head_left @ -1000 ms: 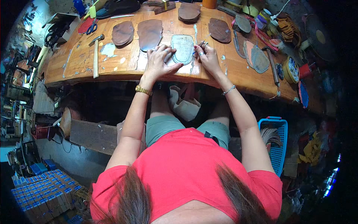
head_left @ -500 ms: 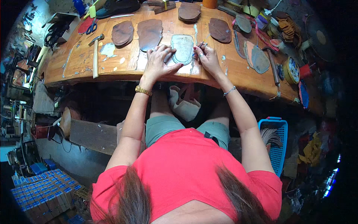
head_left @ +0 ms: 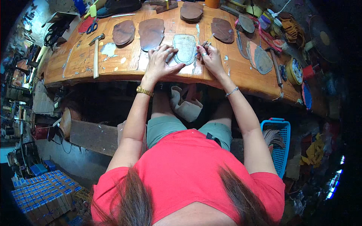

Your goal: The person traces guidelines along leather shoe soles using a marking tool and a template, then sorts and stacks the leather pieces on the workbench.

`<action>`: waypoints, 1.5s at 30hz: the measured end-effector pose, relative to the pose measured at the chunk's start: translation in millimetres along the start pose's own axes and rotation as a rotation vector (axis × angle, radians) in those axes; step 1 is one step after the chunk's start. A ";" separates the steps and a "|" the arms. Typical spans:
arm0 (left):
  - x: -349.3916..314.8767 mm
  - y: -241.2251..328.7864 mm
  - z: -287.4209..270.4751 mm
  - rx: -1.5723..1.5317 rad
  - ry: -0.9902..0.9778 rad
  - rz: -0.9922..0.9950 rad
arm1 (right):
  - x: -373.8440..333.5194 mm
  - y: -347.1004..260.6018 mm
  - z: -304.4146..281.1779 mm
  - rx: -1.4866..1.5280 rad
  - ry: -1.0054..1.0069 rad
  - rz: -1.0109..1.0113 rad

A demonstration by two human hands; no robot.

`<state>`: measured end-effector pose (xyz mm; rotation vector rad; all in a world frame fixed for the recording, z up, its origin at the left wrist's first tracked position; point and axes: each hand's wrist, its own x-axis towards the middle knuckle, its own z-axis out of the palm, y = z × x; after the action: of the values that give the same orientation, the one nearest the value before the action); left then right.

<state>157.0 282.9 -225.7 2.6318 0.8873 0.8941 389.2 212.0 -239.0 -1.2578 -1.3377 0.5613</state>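
Pale template: lies flat on the desk (head_left: 81, 56), close to the edge in front of you, between your two hands; pale template (head_left: 184, 48), with a dark, dotted-looking band around its border.
Long axis: runs from near you to away from you, almost straight ahead.
Ends: the flatter, broader end points away from you; the rounded end points back at your body.
Left hand: your left hand (head_left: 161, 62) is partly spread, palm down, fingers at the template's left side, thumb reaching to its rounded end; it steadies the piece rather than gripping round it.
Right hand: your right hand (head_left: 212, 58) is closed in a pinch at the template's right edge, holding a slim tool.
Slim tool: slim tool (head_left: 209, 38), pen-like, its upper end leaning away from you and to the right; the working tip is hidden by your fingers.
Leather, left: a large brown piece (head_left: 151, 34) just beyond your left hand, with a brown stack (head_left: 123, 32) beside it.
Leather, far and right: a far stack (head_left: 191, 12) beyond the template; a right stack (head_left: 222, 30) beyond your right hand.
Hammer: hammer (head_left: 96, 58) well to your left, head away from you.
Scissors: blue-handled scissors (head_left: 92, 25) farther off, beyond the hammer.
Right side: a grey oval piece (head_left: 263, 61) partly over a tan one, near a round tin (head_left: 294, 71).
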 end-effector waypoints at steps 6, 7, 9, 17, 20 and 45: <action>0.3 2.2 -1.0 0.008 0.020 0.012 | 1.0 -1.0 0.9 -0.145 -0.038 -0.079; 0.1 2.0 -0.8 0.008 0.020 0.013 | 0.5 -1.3 2.1 -0.145 -0.037 -0.079; -0.3 0.4 -0.3 0.018 0.016 0.010 | -0.6 -2.3 5.8 -0.269 -0.004 -0.278; -0.1 -0.2 -0.3 0.014 -0.001 0.005 | -3.0 -2.6 0.6 -0.052 -0.035 -0.018; 0.2 1.3 -1.5 0.015 -0.003 0.005 | -4.2 -5.6 3.1 -0.367 -0.046 -0.313; -1.5 -0.5 -1.1 0.010 -0.005 0.002 | -7.5 -16.0 3.9 -0.210 -0.107 -0.195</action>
<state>155.2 282.4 -225.7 2.6431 0.8904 0.8852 378.5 201.7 -228.6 -1.2615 -1.6220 0.3619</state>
